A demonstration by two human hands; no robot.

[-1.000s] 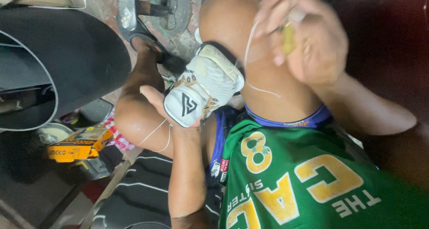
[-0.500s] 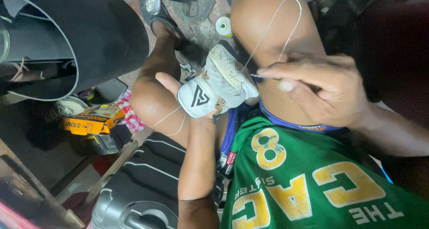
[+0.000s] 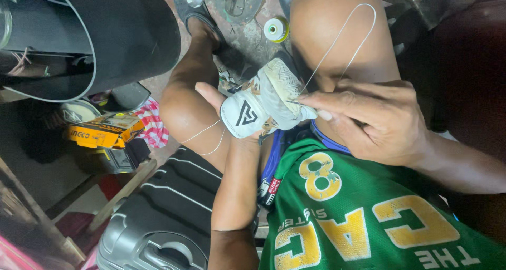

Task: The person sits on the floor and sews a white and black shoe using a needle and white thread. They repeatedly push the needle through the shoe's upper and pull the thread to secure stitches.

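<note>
Looming largest up and to the left of the shoe (image 3: 266, 101): a curved black sheet (image 3: 105, 38). Lying below and left of the shoe: a ribbed grey case (image 3: 163, 217). Filling the space below and right of the shoe: a green jersey (image 3: 369, 217) with yellow print. Flanking the shoe: a bare knee on the left (image 3: 184, 112), another just above and right (image 3: 332, 33). Resting well left of the shoe: a yellow box (image 3: 103, 130). Pressing against the shoe's right side: right hand (image 3: 379, 120), fingertips (image 3: 308, 99) pinched narrow on something fine at the fabric, too small to make out. Cradling the shoe from beneath and behind: left hand (image 3: 226, 109), thumb up along the left edge, closed around the shoe. Sitting between both hands, above the jersey: the white shoe itself. Arcing up from the shoe over the right knee: a thin thread (image 3: 358, 17). Standing on the ground above the shoe: a small spool (image 3: 276, 28).
</note>
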